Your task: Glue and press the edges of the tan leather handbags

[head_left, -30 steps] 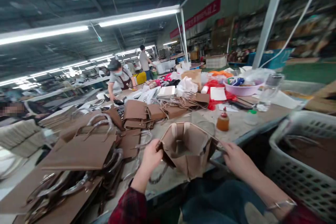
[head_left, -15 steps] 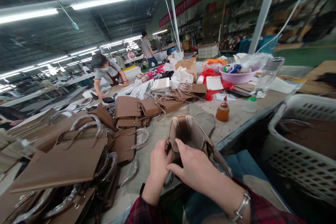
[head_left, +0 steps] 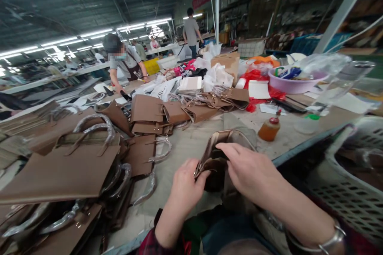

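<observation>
A brown handbag [head_left: 206, 152] stands mouth up in front of me at the table's edge, its dark inside partly visible. My left hand [head_left: 187, 185] is closed on its left rim, with the thumb inside the opening and the fingers outside. Across the mouth lies my right hand [head_left: 254, 173], its fingertips at the far inner side and its thumb by the right panel, seemingly gripping that side. The bag's lower part is hidden by my hands and the dark shadow below. Left of it lie several finished-looking brown handbags [head_left: 66, 171] with plastic-wrapped handles.
More brown bags [head_left: 146, 109] lie in a row farther back. An amber bottle [head_left: 269, 129], a green-capped jar [head_left: 308, 124] and a purple basin [head_left: 296, 83] stand right. A white plastic basket [head_left: 341, 183] is beside the table. A masked co-worker [head_left: 127, 63] works across the table.
My right hand has moved from near my left hand to the bag's right side. The left thumb now hooks inside the rim. The view has shifted, and the bag's mouth has tilted.
</observation>
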The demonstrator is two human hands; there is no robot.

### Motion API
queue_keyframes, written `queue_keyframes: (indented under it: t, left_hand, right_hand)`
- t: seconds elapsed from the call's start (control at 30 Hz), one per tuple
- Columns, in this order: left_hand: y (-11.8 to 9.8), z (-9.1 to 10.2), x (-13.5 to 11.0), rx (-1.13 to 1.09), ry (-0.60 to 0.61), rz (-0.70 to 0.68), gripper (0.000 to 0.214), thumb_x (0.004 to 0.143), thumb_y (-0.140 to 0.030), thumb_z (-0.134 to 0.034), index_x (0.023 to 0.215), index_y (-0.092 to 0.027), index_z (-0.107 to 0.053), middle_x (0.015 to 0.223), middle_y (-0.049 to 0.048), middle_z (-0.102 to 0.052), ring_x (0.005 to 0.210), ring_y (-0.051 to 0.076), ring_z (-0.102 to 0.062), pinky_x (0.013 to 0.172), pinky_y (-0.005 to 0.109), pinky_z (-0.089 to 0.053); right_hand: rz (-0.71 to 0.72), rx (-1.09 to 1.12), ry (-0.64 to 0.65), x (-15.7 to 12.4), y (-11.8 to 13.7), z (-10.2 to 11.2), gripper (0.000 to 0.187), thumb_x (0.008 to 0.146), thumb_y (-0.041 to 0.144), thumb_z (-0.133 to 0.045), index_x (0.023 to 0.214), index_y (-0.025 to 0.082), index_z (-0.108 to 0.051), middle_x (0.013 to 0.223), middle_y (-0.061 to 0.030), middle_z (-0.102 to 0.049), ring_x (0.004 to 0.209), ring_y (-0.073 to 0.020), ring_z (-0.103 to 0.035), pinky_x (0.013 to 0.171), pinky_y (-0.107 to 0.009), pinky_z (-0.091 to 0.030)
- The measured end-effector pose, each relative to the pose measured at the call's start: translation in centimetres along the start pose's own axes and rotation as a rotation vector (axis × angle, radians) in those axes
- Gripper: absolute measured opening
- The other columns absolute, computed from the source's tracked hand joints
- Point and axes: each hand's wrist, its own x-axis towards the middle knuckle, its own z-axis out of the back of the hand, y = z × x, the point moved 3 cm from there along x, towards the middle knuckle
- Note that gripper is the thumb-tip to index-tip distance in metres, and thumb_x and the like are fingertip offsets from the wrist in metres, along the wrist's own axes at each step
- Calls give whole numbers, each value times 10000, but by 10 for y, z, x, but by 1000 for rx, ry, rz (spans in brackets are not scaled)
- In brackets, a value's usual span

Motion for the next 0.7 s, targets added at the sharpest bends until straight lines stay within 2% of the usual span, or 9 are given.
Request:
queue_keyframes:
  t: [0.07, 0.13, 0.2, 0.27, 0.37, 0.43, 0.5, 0.57, 0.7]
  left_hand:
    - [2, -6, 0, -56, -38, -6, 138, 888, -176, -606, 1025, -191, -611, 990, 41, -626, 944, 223, -578, 830, 347, -438]
    - [4, -13, -2, -139, -92, -8, 301, 862, -116, -604, 1147, -209, -577, 1088, 41, -634, 1009, 214, -593, 890, 349, -456]
    - [7, -18, -5, -225, -168, 20, 427, 827, -74, -618, 1215, -218, -512, 1120, 37, -632, 1014, 192, -611, 895, 327, -483]
    - [9, -21, -10, -279, -251, 8, 467, 808, -74, -658, 1209, -218, -468, 1138, 40, -621, 1011, 177, -621, 888, 307, -507]
    - [6, -17, -16, -223, -371, -212, 391, 824, -105, -694, 1131, -212, -478, 1268, 76, -563, 1163, 192, -566, 994, 341, -485]
    - [3, -13, -18, -142, -418, -369, 282, 849, -87, -666, 1056, -197, -510, 1301, 96, -538, 1205, 199, -542, 1019, 354, -482]
    - [1, -10, -18, -75, -413, -470, 206, 869, -52, -619, 1011, -188, -556, 1299, 106, -531, 1180, 194, -558, 987, 339, -513]
    - [0, -9, -17, -24, -380, -529, 229, 873, -20, -584, 1024, -190, -607, 1325, 111, -513, 1187, 200, -550, 977, 341, -524]
    - [-2, -14, -16, 37, -338, -535, 386, 875, -2, -559, 1186, -223, -618, 1329, 105, -517, 1189, 199, -538, 972, 339, -515]
  right_hand:
    - [191, 106, -113, -5, 12, 2, 397, 898, 115, -466, 1275, 238, -493, 1253, -70, -553, 1067, -217, -563, 835, -350, -492]
    - [321, 202, -122, -6, 16, 0, 312, 929, 156, -492, 1224, 258, -514, 1258, -48, -536, 1118, -201, -517, 935, -351, -463]
    - [352, 256, -78, -4, 12, -6, 246, 937, 167, -503, 1169, 244, -531, 1250, -48, -530, 1143, -198, -494, 972, -354, -445]
    - [336, 296, -10, 0, 4, -14, 213, 941, 159, -494, 1137, 233, -533, 1264, -52, -521, 1136, -188, -504, 940, -336, -456]
    - [338, 363, 85, 3, -8, -22, 146, 970, 146, -433, 1033, 205, -550, 1080, -40, -582, 955, -146, -554, 807, -291, -467]
    - [357, 391, 88, 3, -14, -23, 149, 980, 151, -417, 946, 181, -559, 918, -27, -586, 846, -134, -542, 747, -280, -448]
    - [405, 413, 65, 0, -19, -20, 178, 984, 154, -412, 915, 166, -575, 865, -30, -586, 822, -129, -537, 726, -269, -438]
    - [451, 434, 58, -4, -23, -16, 215, 990, 155, -397, 955, 164, -609, 896, -46, -607, 841, -125, -553, 728, -256, -446]
    - [449, 473, 60, -11, -31, -13, 304, 993, 155, -400, 1214, 221, -598, 1033, -58, -637, 917, -117, -581, 781, -247, -481]
